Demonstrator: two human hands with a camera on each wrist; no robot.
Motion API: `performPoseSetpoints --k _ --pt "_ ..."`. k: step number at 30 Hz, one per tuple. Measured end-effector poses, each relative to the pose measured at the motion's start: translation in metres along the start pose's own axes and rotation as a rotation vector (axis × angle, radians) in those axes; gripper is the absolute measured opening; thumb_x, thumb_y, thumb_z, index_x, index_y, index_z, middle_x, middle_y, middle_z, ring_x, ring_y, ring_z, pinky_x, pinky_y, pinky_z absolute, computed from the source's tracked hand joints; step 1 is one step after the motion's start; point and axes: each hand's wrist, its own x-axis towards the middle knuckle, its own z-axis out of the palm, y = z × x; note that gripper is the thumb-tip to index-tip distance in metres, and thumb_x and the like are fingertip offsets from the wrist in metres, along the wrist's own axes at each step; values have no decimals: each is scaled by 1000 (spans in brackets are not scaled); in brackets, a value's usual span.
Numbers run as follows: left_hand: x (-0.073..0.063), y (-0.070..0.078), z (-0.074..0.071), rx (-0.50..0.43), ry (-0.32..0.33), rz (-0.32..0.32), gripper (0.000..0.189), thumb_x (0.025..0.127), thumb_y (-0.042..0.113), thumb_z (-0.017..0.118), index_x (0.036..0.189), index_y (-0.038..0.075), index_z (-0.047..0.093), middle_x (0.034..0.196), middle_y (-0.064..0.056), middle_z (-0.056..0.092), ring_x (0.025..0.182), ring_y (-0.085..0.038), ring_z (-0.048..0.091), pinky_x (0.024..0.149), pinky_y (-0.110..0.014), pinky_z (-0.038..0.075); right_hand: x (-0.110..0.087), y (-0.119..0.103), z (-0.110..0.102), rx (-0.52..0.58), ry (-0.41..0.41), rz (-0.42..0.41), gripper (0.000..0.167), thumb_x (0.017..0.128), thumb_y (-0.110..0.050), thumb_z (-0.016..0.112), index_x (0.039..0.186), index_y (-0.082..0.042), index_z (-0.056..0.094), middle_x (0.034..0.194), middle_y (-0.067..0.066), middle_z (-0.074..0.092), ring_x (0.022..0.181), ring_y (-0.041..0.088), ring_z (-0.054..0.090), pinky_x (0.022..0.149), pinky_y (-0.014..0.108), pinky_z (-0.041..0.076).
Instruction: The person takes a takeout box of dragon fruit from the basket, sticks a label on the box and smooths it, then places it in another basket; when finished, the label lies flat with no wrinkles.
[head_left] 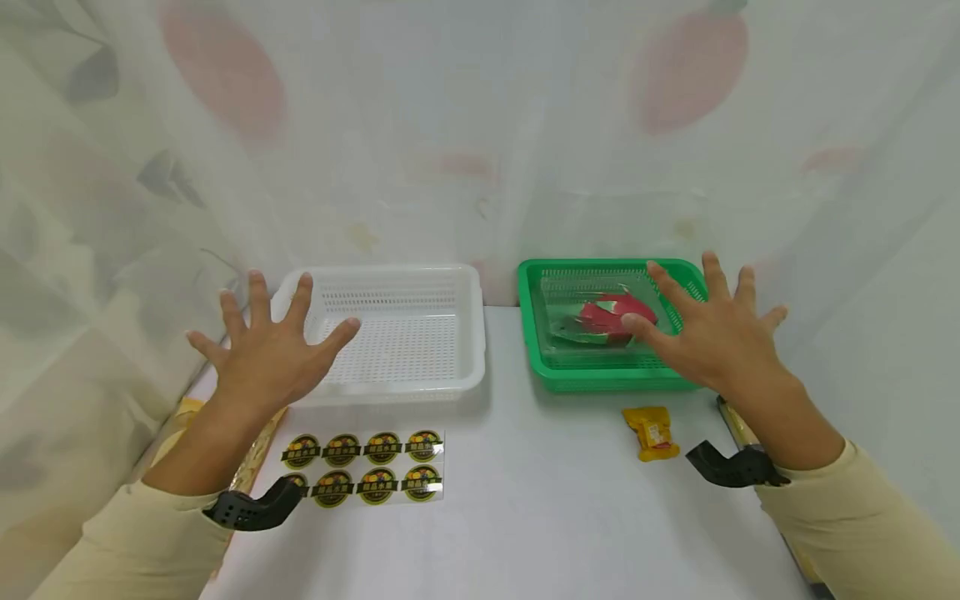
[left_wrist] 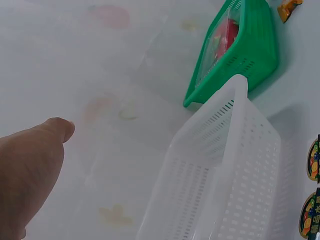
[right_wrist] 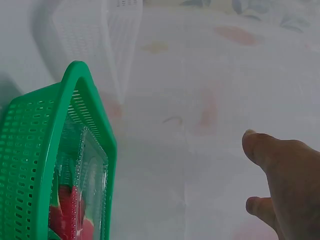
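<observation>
White perforated plastic forms the rectangular basket (head_left: 393, 333) at 11 o'clock on the table (head_left: 525, 500), its mesh walls and floor bare. At 1 o'clock stands a green slotted basket (head_left: 536, 333) of like shape, holding a clear rigid clamshell box (head_left: 577, 304) with a red, green-tipped fruit (head_left: 603, 318) inside. A glossy sheet of eight round stickers (head_left: 363, 467) lies flat at 7 o'clock; a small crinkled yellow packet (head_left: 652, 432) lies at 5 o'clock, just beside the green basket. The left hand (head_left: 266, 354) hovers palm down over the white basket's near left corner, fingers spread wide, holding nothing. The right hand (head_left: 708, 329) is likewise splayed flat over the green basket's right side, its thumb near the clamshell box; contact cannot be told.
</observation>
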Motion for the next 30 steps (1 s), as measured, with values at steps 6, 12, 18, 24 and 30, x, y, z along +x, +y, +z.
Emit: performPoseSetpoints --k 6,12,18,24,30 --pt "-2 5 1 -4 12 11 100 81 84 25 157 21 7 152 -27 -22 130 -51 -29 78 -80 -20 2 2 2 10 17 -15 80 87 -77 33 154 -39 14 155 28 0 133 60 -4 78 87 2" --pt "-3 9 2 -13 36 25 98 82 84 26 157 22 9 153 -26 -22 131 -52 -28 78 -80 -19 7 4 1 4 21 -23 80 87 -77 32 155 -38 15 155 29 0 133 60 -5 78 87 1" --pt "-2 15 1 -28 41 43 99 82 83 26 157 21 8 152 -25 -23 131 -54 -24 79 -81 -17 12 10 1 -7 17 -29 79 88 -76 32 155 -38 13 155 29 1 133 61 -3 79 87 1" --pt "0 21 3 -28 47 43 99 82 84 24 157 21 7 153 -24 -23 132 -55 -22 80 -82 -15 18 14 2 -11 1 -39 79 88 -76 31 155 -38 11 155 29 0 133 61 -4 80 86 0" --pt "1 27 5 -37 50 48 98 82 84 23 157 23 5 153 -24 -22 133 -54 -21 82 -82 -14 22 17 3 -8 -5 -44 78 89 -75 30 155 -39 10 154 30 1 133 61 -3 81 86 1"
